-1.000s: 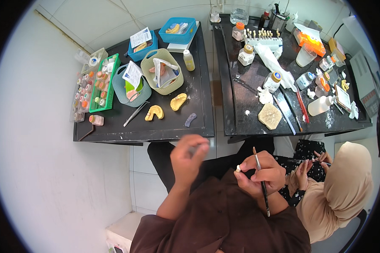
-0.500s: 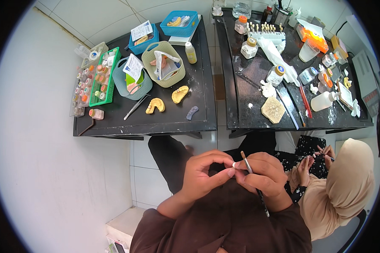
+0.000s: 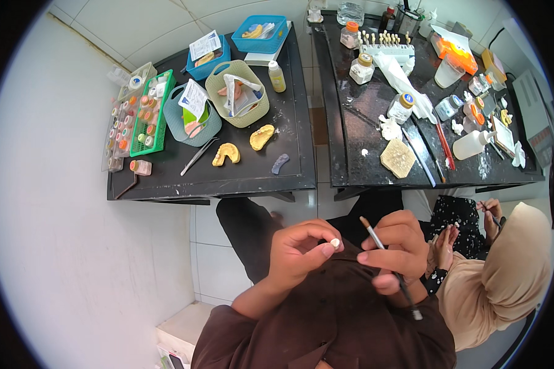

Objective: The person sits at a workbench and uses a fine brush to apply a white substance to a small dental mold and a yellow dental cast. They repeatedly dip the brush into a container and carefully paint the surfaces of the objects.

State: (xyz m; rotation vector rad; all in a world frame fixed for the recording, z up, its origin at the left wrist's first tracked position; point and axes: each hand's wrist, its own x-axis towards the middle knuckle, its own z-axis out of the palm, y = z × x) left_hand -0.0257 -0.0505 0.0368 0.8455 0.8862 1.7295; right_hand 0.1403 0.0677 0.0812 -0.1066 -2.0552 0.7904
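Observation:
My left hand (image 3: 298, 253) is closed, pinching a small white tooth crown (image 3: 335, 243) between thumb and forefinger in front of my chest. My right hand (image 3: 403, 246) grips a thin brush (image 3: 373, 235) slantwise, its brown tip pointing up and away, its dark handle running back past my palm. A gap separates the brush tip from the crown. On the left table beyond my hands lie two yellow dental casts (image 3: 226, 154), a pair of tweezers (image 3: 199, 157) and a small grey-purple piece (image 3: 280, 163).
Baskets (image 3: 237, 92) and a green tray of small jars (image 3: 152, 114) stand on the left table. The right table (image 3: 375, 175) bears a honeycomb block (image 3: 397, 160), jars, brushes, a white squeeze bottle (image 3: 474, 145) and a tooth shade guide (image 3: 388, 48). A co-worker (image 3: 505, 264) sits close at right.
My right hand has moved right, away from the crown, carrying the brush with it. The crown now shows more fully in my left fingers. The co-worker's hands have moved apart.

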